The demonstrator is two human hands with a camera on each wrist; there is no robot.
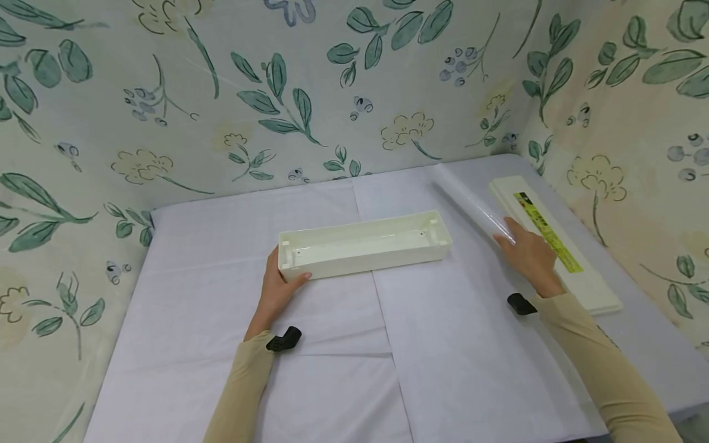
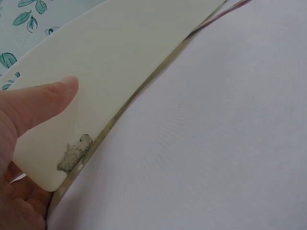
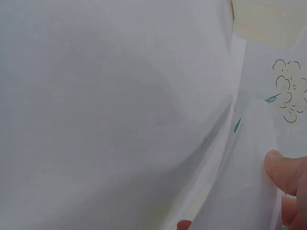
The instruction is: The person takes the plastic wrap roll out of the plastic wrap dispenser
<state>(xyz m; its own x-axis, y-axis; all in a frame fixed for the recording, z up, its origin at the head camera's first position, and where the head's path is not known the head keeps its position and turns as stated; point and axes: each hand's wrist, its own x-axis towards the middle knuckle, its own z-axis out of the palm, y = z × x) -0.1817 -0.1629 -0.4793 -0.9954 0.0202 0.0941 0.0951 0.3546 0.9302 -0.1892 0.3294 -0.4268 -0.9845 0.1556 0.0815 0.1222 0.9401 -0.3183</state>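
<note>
My left hand (image 1: 275, 293) grips the left end of a long cream plastic box (image 1: 365, 266), thumb along its near side and fingers behind the end. The box has an open top with nothing inside. In the left wrist view a grey torn patch (image 2: 75, 154) marks the box's wall near its lower corner. Over on the right, my right hand (image 1: 528, 255) holds a roll of clear plastic film (image 1: 471, 200) by its near end; the far end points toward the back wall. The right wrist view shows the thumb (image 3: 283, 170) against the translucent roll (image 3: 244, 177).
A long cream lid (image 1: 595, 295) with a yellow-green label (image 1: 548, 232) lies at the table's right side, partly behind my right hand. White cloth (image 1: 327, 394) covers the table. Floral-patterned fabric (image 1: 354, 98) hangs behind and at both sides.
</note>
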